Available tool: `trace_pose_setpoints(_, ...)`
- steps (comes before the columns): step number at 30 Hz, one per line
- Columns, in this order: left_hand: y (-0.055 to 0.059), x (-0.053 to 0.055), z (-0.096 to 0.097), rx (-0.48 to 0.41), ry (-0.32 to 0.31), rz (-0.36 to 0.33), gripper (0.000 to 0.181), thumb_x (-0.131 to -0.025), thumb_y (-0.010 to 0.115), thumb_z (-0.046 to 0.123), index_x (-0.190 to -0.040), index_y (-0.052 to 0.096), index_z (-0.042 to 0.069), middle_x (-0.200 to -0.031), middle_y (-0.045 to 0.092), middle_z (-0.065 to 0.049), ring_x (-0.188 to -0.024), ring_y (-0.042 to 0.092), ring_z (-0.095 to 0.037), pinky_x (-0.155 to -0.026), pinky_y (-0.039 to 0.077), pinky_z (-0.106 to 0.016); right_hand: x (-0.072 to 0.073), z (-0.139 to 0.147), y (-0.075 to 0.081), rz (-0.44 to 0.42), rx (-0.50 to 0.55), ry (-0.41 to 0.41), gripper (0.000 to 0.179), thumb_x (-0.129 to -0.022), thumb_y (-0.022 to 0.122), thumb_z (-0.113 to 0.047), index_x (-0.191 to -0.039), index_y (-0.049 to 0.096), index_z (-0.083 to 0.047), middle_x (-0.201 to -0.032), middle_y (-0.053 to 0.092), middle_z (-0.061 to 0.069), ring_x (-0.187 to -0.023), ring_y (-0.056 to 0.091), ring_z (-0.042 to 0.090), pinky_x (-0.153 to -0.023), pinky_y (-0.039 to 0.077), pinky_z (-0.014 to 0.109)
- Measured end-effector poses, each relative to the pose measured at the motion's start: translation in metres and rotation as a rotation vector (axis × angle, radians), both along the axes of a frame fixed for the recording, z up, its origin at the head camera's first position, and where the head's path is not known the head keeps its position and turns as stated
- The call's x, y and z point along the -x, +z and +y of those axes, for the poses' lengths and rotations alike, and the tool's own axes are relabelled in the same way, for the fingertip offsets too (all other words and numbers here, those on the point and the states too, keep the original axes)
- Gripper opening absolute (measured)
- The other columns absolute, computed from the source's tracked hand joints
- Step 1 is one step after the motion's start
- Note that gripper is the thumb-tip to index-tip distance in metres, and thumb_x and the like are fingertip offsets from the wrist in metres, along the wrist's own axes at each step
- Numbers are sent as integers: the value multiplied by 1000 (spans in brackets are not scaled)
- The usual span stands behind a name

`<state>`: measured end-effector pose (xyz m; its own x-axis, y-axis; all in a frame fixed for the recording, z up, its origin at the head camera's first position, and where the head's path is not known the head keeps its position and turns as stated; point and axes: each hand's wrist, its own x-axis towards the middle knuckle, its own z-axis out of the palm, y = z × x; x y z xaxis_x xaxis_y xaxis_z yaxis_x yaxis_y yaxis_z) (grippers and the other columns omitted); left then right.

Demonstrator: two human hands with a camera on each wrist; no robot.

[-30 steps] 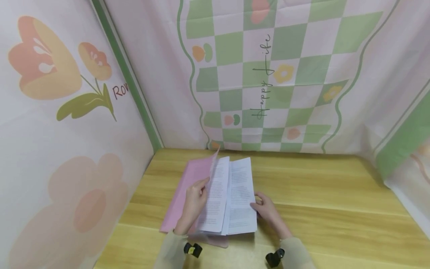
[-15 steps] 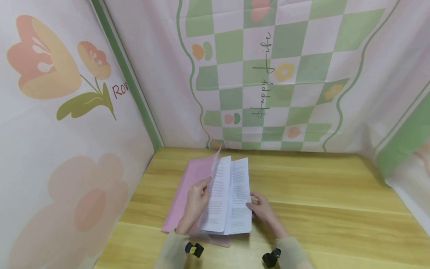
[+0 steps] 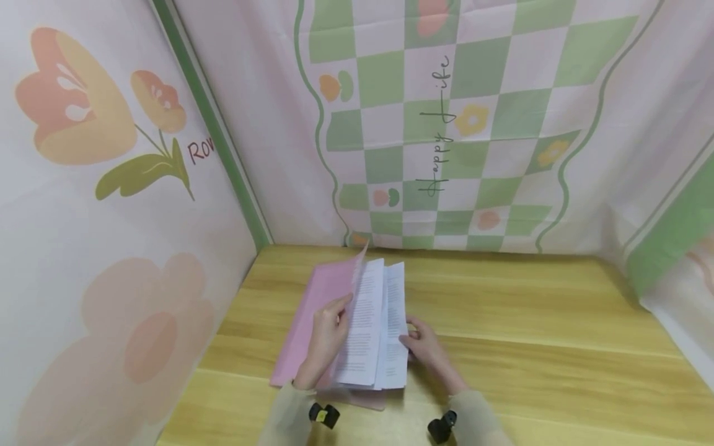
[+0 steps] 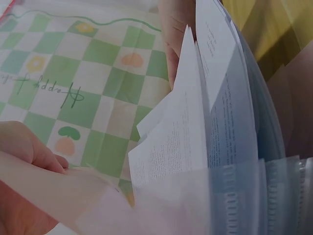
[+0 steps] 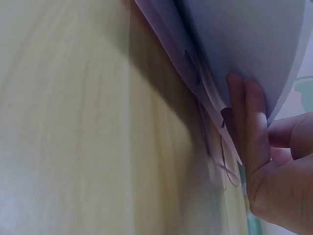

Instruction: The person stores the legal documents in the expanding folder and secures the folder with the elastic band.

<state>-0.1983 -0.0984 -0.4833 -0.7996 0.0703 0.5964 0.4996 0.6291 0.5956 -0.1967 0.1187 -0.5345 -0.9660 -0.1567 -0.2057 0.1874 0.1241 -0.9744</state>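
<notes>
A pink folder [image 3: 301, 328] lies open on the table, with printed sheets [image 3: 361, 331] standing partly out of it. In the left wrist view, clear plastic sleeves [image 4: 234, 200] fan out at the folder's spine. My left hand [image 3: 328, 331] pinches the raised pink cover [image 4: 54, 186] by its edge. My right hand [image 3: 425, 347] pinches the right edge of a printed sheet [image 3: 396, 328] between thumb and fingers. From the right wrist, the fingers [image 5: 254, 112] lie along the back of that curved sheet [image 5: 249, 44]. The left thumb is partly behind the cover.
A wooden table [image 3: 530, 347] spreads out to the right of the folder. Behind it hangs a green checked curtain [image 3: 435, 142], and a flowered curtain [image 3: 111, 235] stands close on the left. A thin looped cord [image 5: 230, 171] shows beside the folder.
My right hand has moved left, bringing the sheet's right edge with it, so less of that page shows. My left hand stays nearly still on the cover.
</notes>
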Motion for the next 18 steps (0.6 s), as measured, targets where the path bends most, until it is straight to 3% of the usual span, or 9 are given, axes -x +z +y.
trace_pose_setpoints(10, 1, -3, 1, -7, 1, -20, 39, -78, 57, -18, -113, 70, -8, -108, 73, -24, -80, 69, -24, -64, 59, -25, -1, -6, -2, 31, -42, -37, 45, -95, 51, 0, -139, 45, 8, -115, 64, 35, -83, 71, 25, -67, 62, 34)
trace_pose_setpoints(14, 2, -2, 2, -3, 9, -6, 39, -77, 58, -18, -113, 70, -8, -106, 74, -23, -76, 68, -21, -63, 58, -25, -2, -6, 0, 49, -125, -85, 47, -96, 54, -6, -140, 45, 7, -116, 63, 32, -72, 64, 18, -54, 53, 28)
trace_pose_setpoints(18, 3, -2, 2, -4, 12, -16, 38, -78, 58, -17, -113, 70, -7, -105, 74, -22, -75, 67, -19, -62, 57, -22, -1, -5, 0, 67, -181, -105, 58, -95, 55, -6, -149, 34, 4, -121, 61, 32, -58, 56, 17, -44, 44, 24)
